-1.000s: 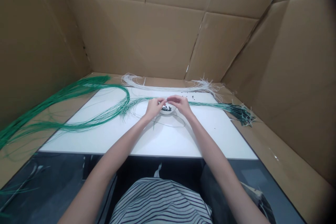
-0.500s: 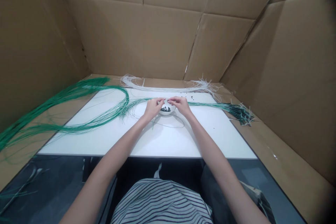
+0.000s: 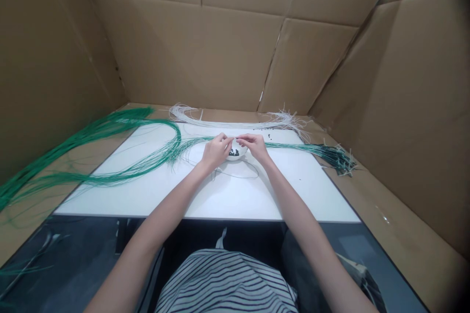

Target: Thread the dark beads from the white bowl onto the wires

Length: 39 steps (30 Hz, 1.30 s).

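My left hand point(image 3: 217, 150) and my right hand point(image 3: 254, 145) meet fingertip to fingertip above a small white bowl point(image 3: 238, 156). Both are closed in a pinch; what sits between the fingers is too small to make out. Small dark pieces point(image 3: 234, 152) lie inside the bowl, partly covered by my left hand. A thin dark strand point(image 3: 238, 177) curves in a loop on the white board point(image 3: 235, 200) in front of the bowl. Behind the hands passes a bundle of green strands point(image 3: 297, 146), its dark, pale-tipped ends at the right.
Long green strands point(image 3: 128, 178) bend in a big loop at the left. White strands point(image 3: 227, 122) lie along the board's back edge. A few dark specks point(image 3: 269, 136) are scattered behind my right hand. Cardboard walls point(image 3: 191, 54) enclose the back and sides.
My left hand has shifted slightly right, and the fingertips of both hands have come closer together. The left hand now covers more of the bowl's left side.
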Available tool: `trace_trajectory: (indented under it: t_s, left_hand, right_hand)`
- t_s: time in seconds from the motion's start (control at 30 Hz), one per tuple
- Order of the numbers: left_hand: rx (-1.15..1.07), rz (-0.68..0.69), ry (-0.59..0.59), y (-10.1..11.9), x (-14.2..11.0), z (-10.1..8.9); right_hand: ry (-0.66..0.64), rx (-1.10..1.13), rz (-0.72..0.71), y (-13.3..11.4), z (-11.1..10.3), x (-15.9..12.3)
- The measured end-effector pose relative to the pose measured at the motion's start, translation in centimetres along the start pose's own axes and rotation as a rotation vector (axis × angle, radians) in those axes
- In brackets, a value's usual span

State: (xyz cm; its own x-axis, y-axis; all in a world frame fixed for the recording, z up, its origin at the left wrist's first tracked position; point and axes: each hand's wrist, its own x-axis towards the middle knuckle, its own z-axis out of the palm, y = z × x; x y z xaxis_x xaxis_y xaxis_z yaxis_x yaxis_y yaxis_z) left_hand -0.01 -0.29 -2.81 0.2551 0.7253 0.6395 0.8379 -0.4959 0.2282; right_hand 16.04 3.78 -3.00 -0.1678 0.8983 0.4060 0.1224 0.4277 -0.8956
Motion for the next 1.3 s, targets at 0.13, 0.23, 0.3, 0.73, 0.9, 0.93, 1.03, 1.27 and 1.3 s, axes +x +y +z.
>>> trace_trajectory:
  t_s: [0.13,0.23,0.3,0.73,0.9,0.93,1.03,1.27,1.3]
  left_hand:
    - [0.016,0.012,-0.01,0.09,0.0,-0.1]
    - [0.011,0.019,-0.027,0.16,0.03,-0.2]
    - [0.003,0.024,-0.035,0.17,0.04,-0.25]
    - [-0.018,0.032,0.007,0.22,-0.02,-0.32]
    - [-0.051,0.036,0.028,0.1,-0.05,-0.08]
    - [-0.046,0.04,0.024,0.06,-0.05,-0.02]
    - [-0.018,0.04,0.009,-0.01,-0.02,0.08]
    - [0.009,0.043,-0.005,-0.02,0.01,0.08]
    - [0.009,0.046,-0.008,-0.03,0.01,0.09]
  right_hand:
    - [0.0,-0.027,0.002,-0.02,-0.01,-0.03]
    - [-0.002,-0.04,-0.005,-0.09,0.0,-0.06]
    - [-0.003,-0.039,-0.005,-0.13,0.02,-0.07]
    - [-0.004,-0.019,0.009,-0.29,-0.01,-0.11]
    - [-0.004,-0.032,-0.009,-0.2,-0.04,-0.1]
    - [-0.004,-0.033,-0.012,-0.23,-0.03,-0.12]
    - [-0.007,-0.037,-0.026,-0.36,0.02,-0.2]
    - [-0.015,-0.094,-0.053,-0.41,-0.04,-0.27]
    - [-0.015,-0.095,-0.055,-0.4,-0.05,-0.27]
